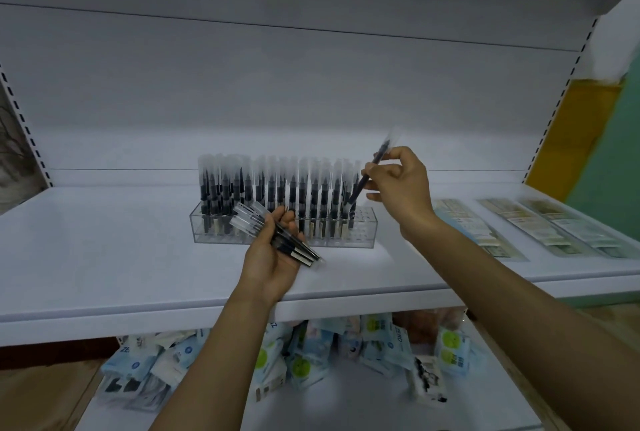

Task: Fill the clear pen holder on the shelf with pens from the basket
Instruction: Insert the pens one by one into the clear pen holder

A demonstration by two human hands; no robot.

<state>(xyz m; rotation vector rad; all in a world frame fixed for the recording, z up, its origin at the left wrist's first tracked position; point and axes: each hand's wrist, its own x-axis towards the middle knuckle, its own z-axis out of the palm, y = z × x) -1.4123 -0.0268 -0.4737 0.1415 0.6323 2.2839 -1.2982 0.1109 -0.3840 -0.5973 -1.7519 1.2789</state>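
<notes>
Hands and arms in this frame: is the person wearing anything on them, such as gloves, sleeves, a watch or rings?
Nothing shows. The left hand and right hand are bare, without gloves, and both forearms are uncovered right to the frame edge. No sleeve, watch, bracelet or ring is visible on the wrists or fingers.

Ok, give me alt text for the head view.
The right hand lowers a pen into the right end of a nearly full clear holder on a white shelf. The left hand holds several more pens.
</notes>
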